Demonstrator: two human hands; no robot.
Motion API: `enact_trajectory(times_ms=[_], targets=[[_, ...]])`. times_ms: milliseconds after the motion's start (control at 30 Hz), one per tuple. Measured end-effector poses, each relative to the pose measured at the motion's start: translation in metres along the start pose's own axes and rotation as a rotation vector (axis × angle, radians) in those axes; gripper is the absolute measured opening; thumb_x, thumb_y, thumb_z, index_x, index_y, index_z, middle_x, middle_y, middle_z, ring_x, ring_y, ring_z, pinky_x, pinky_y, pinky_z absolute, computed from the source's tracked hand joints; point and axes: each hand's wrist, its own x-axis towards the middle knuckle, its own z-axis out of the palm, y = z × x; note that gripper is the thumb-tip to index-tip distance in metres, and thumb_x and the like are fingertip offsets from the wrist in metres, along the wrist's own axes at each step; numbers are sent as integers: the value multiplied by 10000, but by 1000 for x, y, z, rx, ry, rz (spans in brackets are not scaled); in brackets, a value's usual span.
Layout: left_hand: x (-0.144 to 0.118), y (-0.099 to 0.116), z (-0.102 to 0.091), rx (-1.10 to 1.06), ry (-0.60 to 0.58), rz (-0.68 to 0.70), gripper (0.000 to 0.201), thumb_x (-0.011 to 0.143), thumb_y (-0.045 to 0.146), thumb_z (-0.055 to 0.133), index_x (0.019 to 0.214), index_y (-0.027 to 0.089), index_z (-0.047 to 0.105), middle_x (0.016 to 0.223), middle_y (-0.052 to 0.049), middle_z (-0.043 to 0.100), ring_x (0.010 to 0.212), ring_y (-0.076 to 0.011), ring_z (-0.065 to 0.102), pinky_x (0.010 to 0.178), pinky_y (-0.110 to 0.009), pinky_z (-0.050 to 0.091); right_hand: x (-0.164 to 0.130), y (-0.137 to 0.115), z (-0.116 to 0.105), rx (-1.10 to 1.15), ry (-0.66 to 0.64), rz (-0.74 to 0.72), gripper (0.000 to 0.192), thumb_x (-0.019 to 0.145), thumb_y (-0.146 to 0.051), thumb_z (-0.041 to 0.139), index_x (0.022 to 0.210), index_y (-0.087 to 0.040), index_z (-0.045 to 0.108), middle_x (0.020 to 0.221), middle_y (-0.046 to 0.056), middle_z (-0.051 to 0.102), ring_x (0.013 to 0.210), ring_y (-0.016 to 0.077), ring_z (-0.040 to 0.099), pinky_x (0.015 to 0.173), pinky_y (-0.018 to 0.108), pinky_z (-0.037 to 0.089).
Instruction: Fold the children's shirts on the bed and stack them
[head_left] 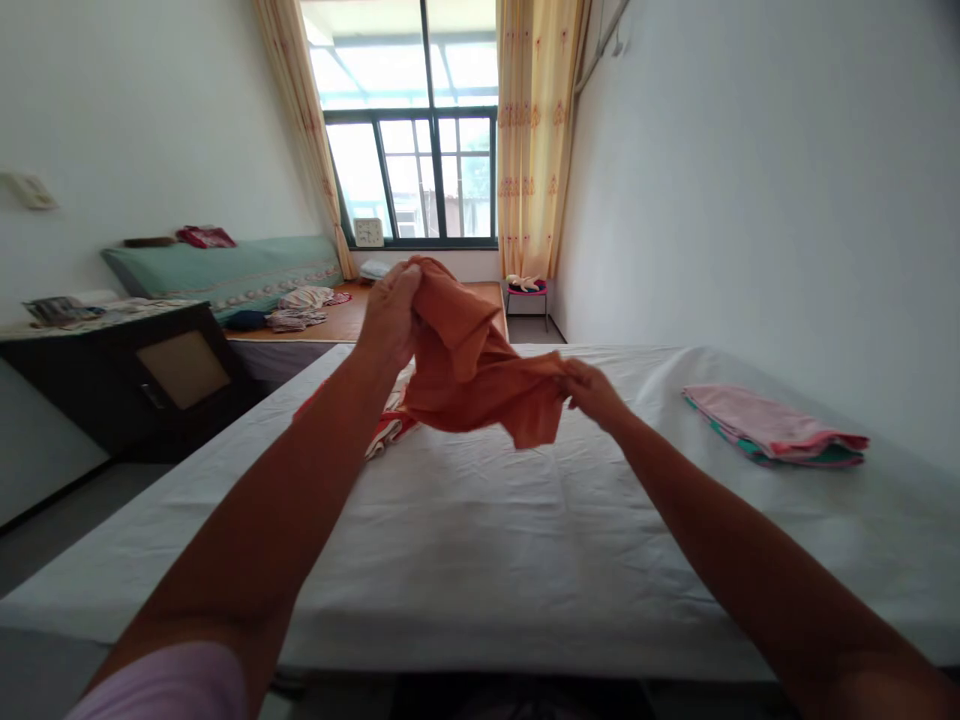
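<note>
An orange garment, perhaps a small shirt or shorts, hangs in the air above the white bed sheet. My left hand is closed on its upper left edge, higher than the other hand. At the right, my right hand pinches a corner of the same cloth. Between the hands the fabric sags in folds, and a short sleeve- or leg-like end dangles near the right hand. Behind my left forearm, a red and white pile of clothes lies partly hidden on the sheet.
On the right of the bed lie folded pink and green clothes, near the wall. A dark cabinet stands at the left. Beyond it, another bed bears several clothes. A small stool stands below the curtain.
</note>
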Motion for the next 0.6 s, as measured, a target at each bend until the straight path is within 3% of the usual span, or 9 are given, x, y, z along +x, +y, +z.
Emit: enact_trajectory(times_ms=[67,133,267,400,500,533,600], targets=[[5,-1,-13,0,107,14,196,779,300,701,743,179,551,658,32,605,676,-114,640,594,-176,504,4,-7,-30,39,346,-24,259,807,-422,569,931,-195,589,619,-58,550,494,86,511,422,177,410],[9,-5,-23,22,159,-7,226,754,303,721,708,179,537,623,39,589,638,-108,624,570,-172,499,9,-19,-56,38,602,-118,236,815,-409,574,918,-198,592,603,-64,523,466,79,478,411,178,393],[7,-5,-23,37,137,-20,181,741,275,732,776,180,582,655,42,596,626,-93,612,571,-162,505,10,-58,-85,18,844,-334,144,863,-358,547,864,-217,578,588,-53,494,439,91,452,389,201,375],[3,13,-17,-34,110,-24,154,788,233,697,919,194,625,739,25,626,691,-103,640,569,-162,507,2,-89,-97,25,949,-497,147,904,-381,535,871,-238,549,600,-50,502,421,87,442,381,210,371],[-2,11,-19,-111,83,-39,151,811,189,671,959,196,637,826,11,661,710,-86,641,573,-151,503,3,-85,-103,45,973,-524,163,910,-392,543,895,-229,543,550,-76,479,379,71,405,353,189,330],[-4,4,-20,-127,89,-58,150,806,179,673,952,193,641,831,9,668,694,-79,638,566,-149,500,5,-77,-104,39,901,-462,172,900,-393,559,894,-222,547,518,-86,466,363,71,399,342,185,321],[-8,-20,-21,-116,115,-158,143,773,161,692,909,174,651,783,4,670,636,-77,628,539,-157,494,15,-57,-103,18,627,-232,193,852,-379,627,877,-200,561,477,-95,465,349,76,418,336,184,337]])
